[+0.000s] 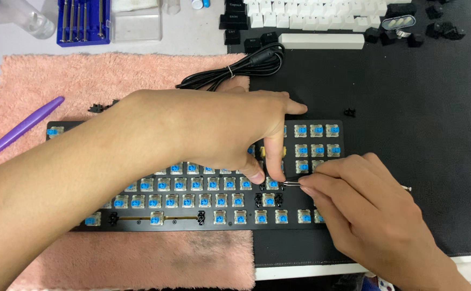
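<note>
Keyboard (192, 223), keycaps off, lies w/ its left part on a fuzzy pink towel (84, 81) and its right end on a smooth black mat (408, 134). It's a flat black plate w/ rows of squarish clear switches, each w/ a blue stem.

Left hand (214, 129) reaches across the board, palm down, fingers curled; index and thumb tips press down by a switch (271, 184) near the right-centre. Not gripping anything that I can see, just bracing.

Right hand (365, 199) is pinched closed on a thin metal tool (292, 184), prob. tweezers; its bright tip sits just beside that same switch, touching or nearly, can't tell. A metal end shows past the knuckles on the far side.

Glossy purple plastic stick (20, 132) rests on the towel, left. Coiled black cable (241, 67) lies above the hands. White and black keycaps (311, 21) sit in rows at the mat's top edge. Blue screwdriver case (82, 21) at upper left.
</note>
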